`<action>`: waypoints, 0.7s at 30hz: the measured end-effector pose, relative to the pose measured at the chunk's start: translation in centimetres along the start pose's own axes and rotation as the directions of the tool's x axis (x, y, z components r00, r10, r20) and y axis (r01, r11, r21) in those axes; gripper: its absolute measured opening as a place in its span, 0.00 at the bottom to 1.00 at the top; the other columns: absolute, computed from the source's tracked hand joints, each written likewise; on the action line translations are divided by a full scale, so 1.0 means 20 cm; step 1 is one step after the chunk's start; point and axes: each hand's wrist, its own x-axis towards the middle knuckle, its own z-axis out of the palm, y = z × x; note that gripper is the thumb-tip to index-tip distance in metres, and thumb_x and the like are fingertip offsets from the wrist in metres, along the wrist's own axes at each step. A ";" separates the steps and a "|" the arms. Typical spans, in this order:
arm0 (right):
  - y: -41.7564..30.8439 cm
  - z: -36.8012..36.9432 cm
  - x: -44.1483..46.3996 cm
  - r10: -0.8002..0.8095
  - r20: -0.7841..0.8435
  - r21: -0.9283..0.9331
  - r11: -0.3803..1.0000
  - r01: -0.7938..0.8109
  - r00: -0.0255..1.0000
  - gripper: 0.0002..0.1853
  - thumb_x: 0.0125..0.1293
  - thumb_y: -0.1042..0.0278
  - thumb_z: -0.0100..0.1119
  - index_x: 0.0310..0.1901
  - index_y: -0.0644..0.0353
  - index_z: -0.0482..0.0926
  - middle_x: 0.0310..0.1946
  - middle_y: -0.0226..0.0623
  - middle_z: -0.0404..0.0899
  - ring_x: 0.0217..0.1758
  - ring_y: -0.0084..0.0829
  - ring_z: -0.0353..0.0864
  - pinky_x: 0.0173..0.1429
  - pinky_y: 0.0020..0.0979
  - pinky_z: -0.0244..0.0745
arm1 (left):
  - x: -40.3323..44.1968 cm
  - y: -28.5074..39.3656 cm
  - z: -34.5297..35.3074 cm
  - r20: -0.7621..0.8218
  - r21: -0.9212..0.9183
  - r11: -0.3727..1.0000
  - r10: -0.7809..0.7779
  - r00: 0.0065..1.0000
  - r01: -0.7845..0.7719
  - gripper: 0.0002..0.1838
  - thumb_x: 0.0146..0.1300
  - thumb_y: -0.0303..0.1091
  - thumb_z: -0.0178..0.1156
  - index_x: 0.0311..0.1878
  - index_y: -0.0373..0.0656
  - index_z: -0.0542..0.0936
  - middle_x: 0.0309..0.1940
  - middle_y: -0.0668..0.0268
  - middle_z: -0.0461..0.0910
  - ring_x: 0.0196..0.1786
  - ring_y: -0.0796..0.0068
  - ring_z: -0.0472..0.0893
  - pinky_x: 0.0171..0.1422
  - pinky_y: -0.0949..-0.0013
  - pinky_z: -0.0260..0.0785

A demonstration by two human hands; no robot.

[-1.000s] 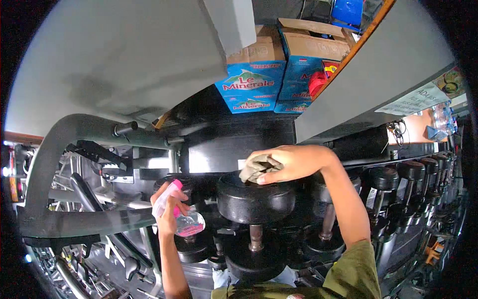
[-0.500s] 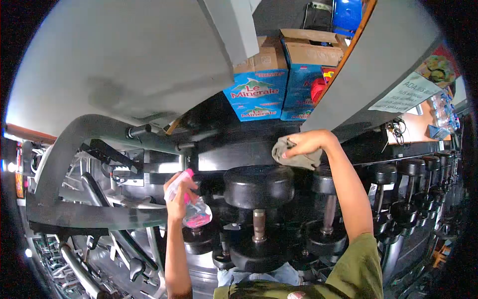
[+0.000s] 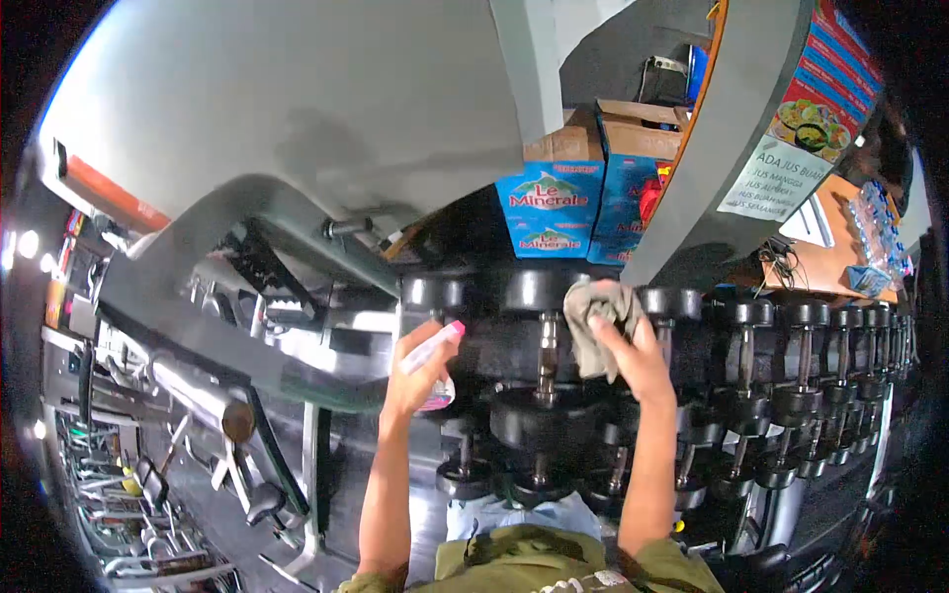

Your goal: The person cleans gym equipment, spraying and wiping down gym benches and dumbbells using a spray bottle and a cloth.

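The grey cloth [image 3: 585, 341], bunched in the right hand [image 3: 636, 358], has been moved from the top of a large dumbbell [image 3: 547, 358] to the right side of its upper end, which is thus left mostly uncovered, contact being unclear, while the spray bottle [image 3: 433, 348] is kept gripped in the left hand [image 3: 419, 374]

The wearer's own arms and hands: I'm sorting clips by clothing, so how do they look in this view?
The left hand and right hand are ungloved. The short olive-green fabric sleeves leave both forearms uncovered. No watch, bracelet or ring can be made out.
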 end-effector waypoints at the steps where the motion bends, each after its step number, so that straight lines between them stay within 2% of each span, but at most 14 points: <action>1: 0.01 0.03 -0.09 -0.009 0.041 -0.051 0.999 0.011 0.999 0.20 0.69 0.65 0.61 0.60 0.60 0.71 0.52 0.29 0.76 0.57 0.21 0.71 0.65 0.26 0.64 | -0.10 0.07 -0.01 -0.006 0.043 0.996 -0.073 0.997 0.074 0.12 0.68 0.38 0.58 0.39 0.36 0.81 0.27 0.66 0.82 0.20 0.82 0.75 0.25 0.76 0.68; 2: 0.01 0.07 -0.17 0.058 0.078 0.038 0.997 -0.061 0.995 0.20 0.69 0.66 0.60 0.60 0.60 0.71 0.52 0.29 0.75 0.57 0.21 0.71 0.65 0.27 0.64 | -0.18 0.14 -0.01 -0.016 0.088 0.986 -0.143 0.990 0.144 0.12 0.67 0.37 0.58 0.39 0.37 0.81 0.27 0.66 0.83 0.20 0.83 0.75 0.25 0.76 0.67; 3: 0.05 0.11 -0.24 0.058 0.109 0.053 0.997 -0.064 0.992 0.20 0.70 0.66 0.60 0.60 0.60 0.70 0.53 0.29 0.75 0.57 0.21 0.71 0.65 0.27 0.64 | -0.29 0.12 0.01 -0.117 0.035 0.983 -0.173 0.978 0.178 0.11 0.66 0.38 0.59 0.37 0.38 0.81 0.26 0.67 0.82 0.20 0.84 0.75 0.24 0.77 0.66; 4: 0.11 0.16 -0.29 0.057 0.142 0.068 0.995 -0.067 0.988 0.20 0.70 0.66 0.60 0.60 0.59 0.70 0.53 0.29 0.75 0.58 0.21 0.71 0.65 0.28 0.64 | -0.37 0.12 0.00 -0.063 0.012 0.996 -0.087 0.994 0.088 0.12 0.66 0.39 0.59 0.34 0.39 0.80 0.24 0.70 0.79 0.20 0.84 0.75 0.23 0.76 0.64; 5: 0.17 0.21 -0.33 0.036 0.187 0.072 0.996 -0.050 0.982 0.19 0.71 0.67 0.58 0.61 0.59 0.70 0.53 0.29 0.75 0.58 0.21 0.71 0.65 0.28 0.64 | -0.45 0.12 0.00 -0.081 0.065 0.987 -0.140 0.987 0.145 0.12 0.65 0.39 0.62 0.32 0.40 0.79 0.22 0.72 0.76 0.20 0.85 0.73 0.23 0.76 0.64; 8: 0.31 0.35 -0.41 0.019 0.285 -0.166 0.986 0.030 0.958 0.18 0.70 0.69 0.59 0.59 0.61 0.72 0.52 0.35 0.78 0.57 0.28 0.75 0.66 0.30 0.65 | -0.70 0.03 0.00 -0.126 0.089 0.968 -0.223 0.967 0.235 0.14 0.63 0.42 0.64 0.32 0.40 0.79 0.20 0.73 0.72 0.22 0.85 0.71 0.25 0.76 0.64; 9: 0.30 0.36 -0.43 -0.072 0.314 -0.374 0.907 0.193 0.947 0.20 0.67 0.68 0.62 0.59 0.60 0.72 0.53 0.40 0.78 0.57 0.38 0.76 0.66 0.33 0.66 | -0.78 -0.02 -0.02 -0.112 0.059 0.972 -0.220 0.969 0.228 0.14 0.63 0.42 0.64 0.33 0.39 0.79 0.21 0.73 0.73 0.22 0.84 0.72 0.25 0.75 0.64; 12: 0.25 0.41 -0.47 -0.015 0.442 -0.384 0.901 0.204 0.897 0.22 0.64 0.68 0.63 0.59 0.57 0.72 0.53 0.42 0.77 0.59 0.43 0.76 0.64 0.36 0.67 | -1.04 -0.23 -0.03 -0.125 0.046 0.943 -0.322 0.938 0.330 0.13 0.62 0.40 0.63 0.32 0.39 0.78 0.21 0.73 0.74 0.22 0.84 0.72 0.25 0.74 0.64; 14: 0.28 0.43 -0.53 -0.013 0.483 -0.369 0.904 0.217 0.875 0.22 0.64 0.68 0.64 0.59 0.55 0.72 0.52 0.42 0.77 0.59 0.41 0.75 0.63 0.37 0.68 | -1.18 -0.31 -0.04 -0.162 0.009 0.910 -0.407 0.899 0.414 0.13 0.63 0.40 0.62 0.29 0.40 0.77 0.21 0.73 0.74 0.22 0.84 0.72 0.25 0.74 0.63; 16: 0.27 0.48 -0.60 0.111 0.515 -0.532 0.819 0.215 0.850 0.22 0.63 0.69 0.64 0.58 0.56 0.72 0.52 0.42 0.77 0.59 0.41 0.75 0.61 0.37 0.69 | -1.32 -0.40 -0.05 -0.169 -0.026 0.914 -0.403 0.900 0.405 0.15 0.63 0.43 0.62 0.26 0.41 0.77 0.20 0.73 0.74 0.22 0.84 0.73 0.25 0.74 0.63; 17: 0.34 0.50 -0.64 0.140 0.497 -0.562 0.804 0.195 0.856 0.19 0.65 0.73 0.63 0.57 0.56 0.74 0.52 0.35 0.78 0.56 0.30 0.77 0.61 0.31 0.70 | -1.37 -0.43 -0.05 -0.168 -0.002 0.901 -0.428 0.888 0.434 0.16 0.63 0.44 0.62 0.26 0.41 0.77 0.19 0.74 0.74 0.22 0.84 0.73 0.25 0.74 0.63; 18: 0.45 0.52 -0.69 0.139 0.495 -0.569 0.798 0.199 0.858 0.19 0.65 0.73 0.63 0.57 0.56 0.74 0.52 0.35 0.78 0.56 0.30 0.77 0.61 0.31 0.70 | -1.42 -0.46 -0.06 -0.169 0.021 0.887 -0.452 0.876 0.462 0.17 0.62 0.45 0.62 0.26 0.41 0.78 0.18 0.74 0.74 0.22 0.84 0.72 0.25 0.74 0.62; 20: 0.68 0.57 -0.82 0.116 0.362 -0.332 0.943 0.012 0.925 0.19 0.63 0.72 0.62 0.56 0.57 0.73 0.52 0.37 0.78 0.56 0.32 0.76 0.60 0.33 0.70 | -1.50 -0.55 -0.07 -0.180 0.008 0.890 -0.448 0.876 0.456 0.18 0.62 0.47 0.61 0.26 0.41 0.78 0.17 0.72 0.74 0.21 0.83 0.72 0.26 0.72 0.63; 21: 0.76 0.60 -0.88 0.253 0.329 -0.153 0.965 -0.213 0.910 0.18 0.65 0.73 0.61 0.56 0.59 0.73 0.50 0.32 0.78 0.54 0.25 0.76 0.60 0.29 0.70 | -1.55 -0.61 -0.08 -0.189 0.018 0.890 -0.445 0.876 0.456 0.19 0.62 0.47 0.61 0.26 0.41 0.78 0.17 0.71 0.74 0.21 0.82 0.72 0.26 0.71 0.63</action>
